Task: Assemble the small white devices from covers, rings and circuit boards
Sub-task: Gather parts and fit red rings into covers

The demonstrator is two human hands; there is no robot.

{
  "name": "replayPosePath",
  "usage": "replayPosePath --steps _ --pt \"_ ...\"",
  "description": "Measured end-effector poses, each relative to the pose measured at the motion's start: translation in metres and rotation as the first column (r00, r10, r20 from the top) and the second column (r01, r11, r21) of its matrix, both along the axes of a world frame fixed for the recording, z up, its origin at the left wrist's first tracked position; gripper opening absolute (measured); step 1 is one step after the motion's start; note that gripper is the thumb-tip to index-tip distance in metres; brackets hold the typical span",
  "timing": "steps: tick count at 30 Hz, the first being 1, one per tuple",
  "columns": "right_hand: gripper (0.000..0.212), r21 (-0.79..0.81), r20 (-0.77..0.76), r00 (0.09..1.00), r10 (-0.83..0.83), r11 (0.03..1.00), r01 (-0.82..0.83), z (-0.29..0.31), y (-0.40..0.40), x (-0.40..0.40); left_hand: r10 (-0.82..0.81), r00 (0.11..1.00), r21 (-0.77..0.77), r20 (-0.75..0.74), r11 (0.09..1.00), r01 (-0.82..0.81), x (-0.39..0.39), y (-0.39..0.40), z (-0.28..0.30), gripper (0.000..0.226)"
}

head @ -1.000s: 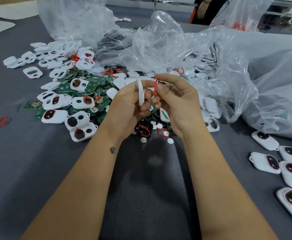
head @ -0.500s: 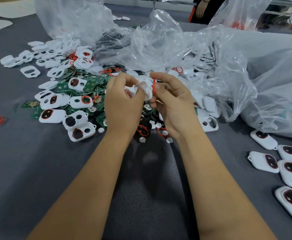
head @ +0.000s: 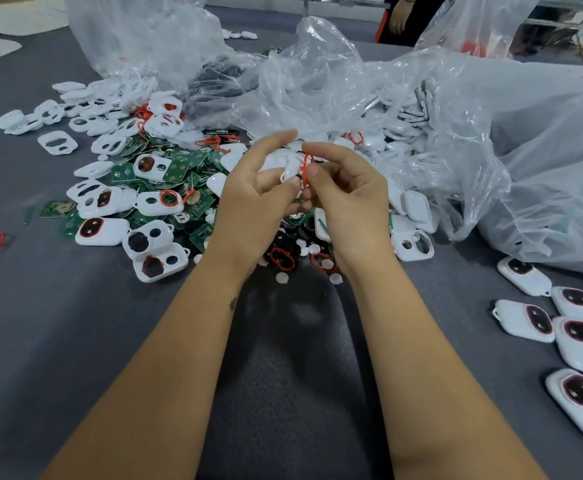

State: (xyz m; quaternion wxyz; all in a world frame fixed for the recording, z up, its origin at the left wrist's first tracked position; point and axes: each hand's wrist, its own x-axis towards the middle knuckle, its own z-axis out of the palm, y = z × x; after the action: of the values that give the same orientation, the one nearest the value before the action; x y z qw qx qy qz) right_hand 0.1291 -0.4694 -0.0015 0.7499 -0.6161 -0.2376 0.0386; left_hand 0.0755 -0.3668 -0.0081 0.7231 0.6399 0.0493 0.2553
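A grey table (head: 40,341) carries clear bags (head: 317,81) and a heap (head: 165,181) of white covers, green boards and red rings, with finished devices (head: 539,320) lying at the right edge. Above the heap, the left hand (head: 252,206) curls round a glossy white cover (head: 288,169) held edge-on. The right hand (head: 348,195) pinches a thin red ring (head: 304,169) upright against it.

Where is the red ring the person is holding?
In the head view, the red ring is mid-frame above the parts pile, pinched by the right hand, right beside the white cover the left hand holds.
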Motion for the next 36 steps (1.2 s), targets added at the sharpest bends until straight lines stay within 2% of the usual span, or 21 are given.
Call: replayPosePath --steps 2,4,10,12,16,20,27,29,32,36 --pt "0.028 0.000 -0.005 1.000 -0.006 1.000 0.006 0.000 -0.001 0.000 0.046 0.999 0.058 0.007 0.997 -0.046 0.000 -0.002 -0.001 0.033" --pt "0.029 0.000 -0.012 0.999 -0.029 1.000 0.029 0.000 -0.001 0.001 0.098 0.995 0.041 -0.004 0.994 -0.098 0.001 -0.003 -0.001 0.025" --pt "0.031 -0.078 0.078 0.989 -0.123 0.989 0.129 -0.002 0.002 0.000 0.093 0.996 0.034 -0.007 0.995 -0.093 -0.001 -0.003 -0.001 0.008" --pt "0.032 -0.065 0.072 0.991 -0.116 0.991 0.121 -0.002 0.003 -0.001 0.124 0.992 0.026 -0.015 0.992 -0.124 0.000 0.000 -0.003 0.008" --pt "0.040 0.074 -0.021 0.999 -0.042 0.996 0.043 0.000 0.002 -0.001 0.129 0.991 0.048 -0.021 0.991 -0.128 0.002 0.005 -0.007 0.012" --pt "0.043 0.121 -0.001 1.000 0.004 0.993 -0.004 0.001 0.001 0.001 0.120 0.993 0.049 -0.011 0.992 -0.119 0.003 0.006 -0.009 0.017" --pt "0.041 0.170 -0.004 0.999 0.034 0.985 -0.032 0.002 0.000 0.001 0.097 0.995 -0.120 -0.003 0.988 -0.097 0.004 0.009 -0.007 0.010" --pt "0.040 0.154 0.003 1.000 0.003 0.988 -0.003 0.004 -0.001 0.000 0.098 0.995 -0.170 -0.012 0.981 -0.099 0.004 0.009 -0.006 0.008" --pt "0.036 0.039 0.091 0.994 -0.061 0.998 0.058 0.004 -0.001 -0.003 0.106 0.994 -0.178 -0.023 0.978 -0.108 0.004 0.009 -0.005 0.009" --pt "0.033 -0.076 0.179 0.983 -0.037 0.996 0.052 0.005 0.000 -0.008 0.088 0.995 -0.165 -0.043 0.982 -0.094 0.004 0.009 -0.004 0.015"
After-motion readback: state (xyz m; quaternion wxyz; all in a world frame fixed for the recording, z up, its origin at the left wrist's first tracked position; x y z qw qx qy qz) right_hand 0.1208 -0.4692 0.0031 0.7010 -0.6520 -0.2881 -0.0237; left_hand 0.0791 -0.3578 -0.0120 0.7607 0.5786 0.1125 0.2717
